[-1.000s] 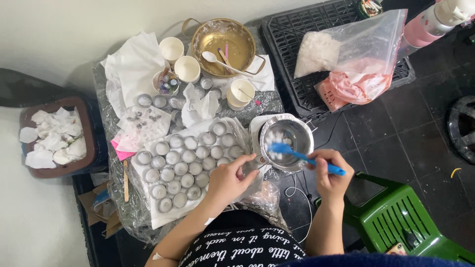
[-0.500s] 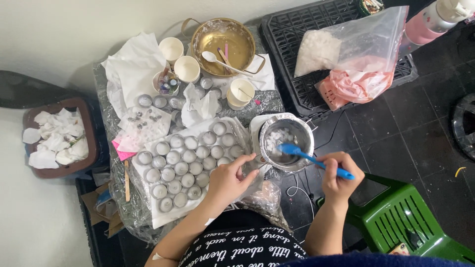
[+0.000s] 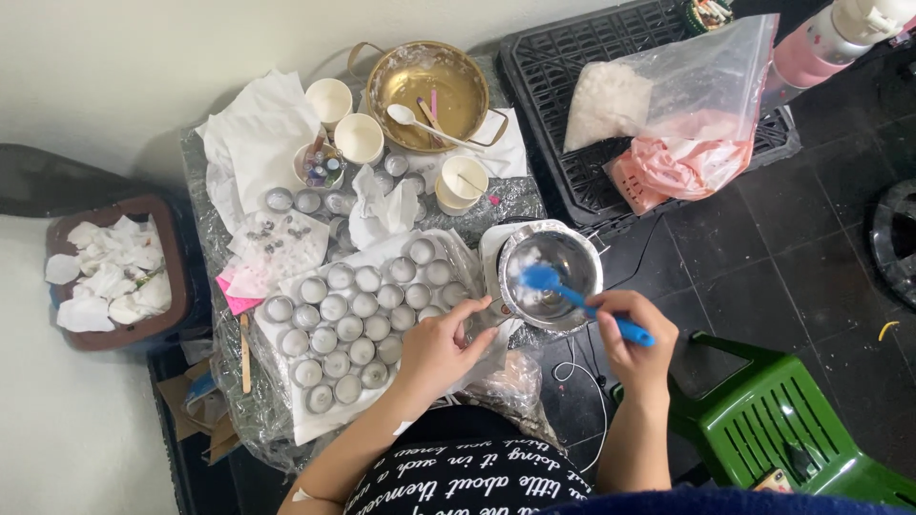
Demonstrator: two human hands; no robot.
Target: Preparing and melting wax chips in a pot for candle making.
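Steel pot: landmark | right hand grips blue spatula, blade inside, stirring | left hand clasps pot's handle, steadying | small tins left of pot, within reach

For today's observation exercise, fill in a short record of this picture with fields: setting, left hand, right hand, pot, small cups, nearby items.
setting: cluttered foil-covered table seen from above
left hand: left hand grips the handle side of the metal pot
right hand: right hand holds a blue spatula, its blade inside the pot
pot: shiny, with some white material inside
small cups: rows of small round metal cups on white paper
nearby items: brass bowl with a white spoon; clear plastic bag; green plastic chair
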